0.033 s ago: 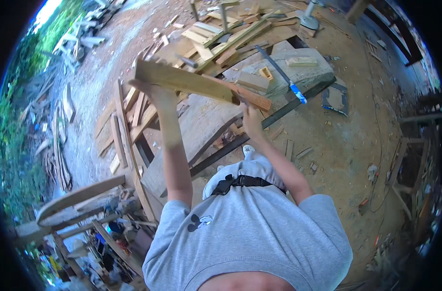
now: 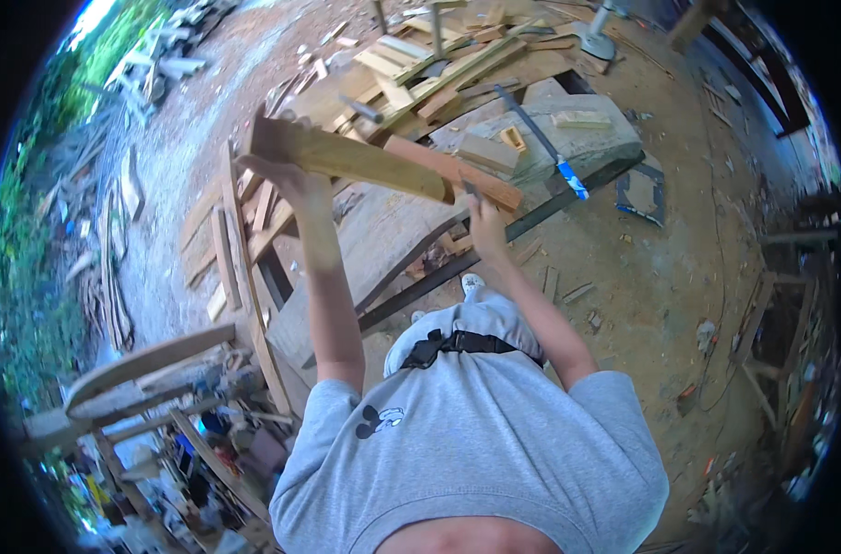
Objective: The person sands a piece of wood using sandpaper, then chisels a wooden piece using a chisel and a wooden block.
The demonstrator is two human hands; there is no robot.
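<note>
A pale wooden board (image 2: 374, 164) is held up over the workbench slab, slanting down toward the right. At its far left end, my left hand (image 2: 296, 180) is closed around it, thumb low on the outer side. My right hand (image 2: 487, 226) is closed on a small dark tool (image 2: 470, 188), whose kind I cannot make out, just beside the board's right end. Behind that end lies a reddish plank (image 2: 457, 171) on the slab. A saw-like tool with a long dark blade and a blue-and-white handle (image 2: 573, 181) rests farther right on the slab.
The rough slab bench (image 2: 384, 249) stands before me, with wood blocks (image 2: 488, 153) on it. Offcuts and planks (image 2: 393, 69) are heaped behind. Long boards (image 2: 240, 249) lean at the left, near a cluttered rack (image 2: 153, 379). A dark tray-like piece (image 2: 640, 194) lies on the ground.
My right hand with the dark tool has moved slightly right, away from the board's end. The board has dipped a little, and more of the reddish plank shows.
</note>
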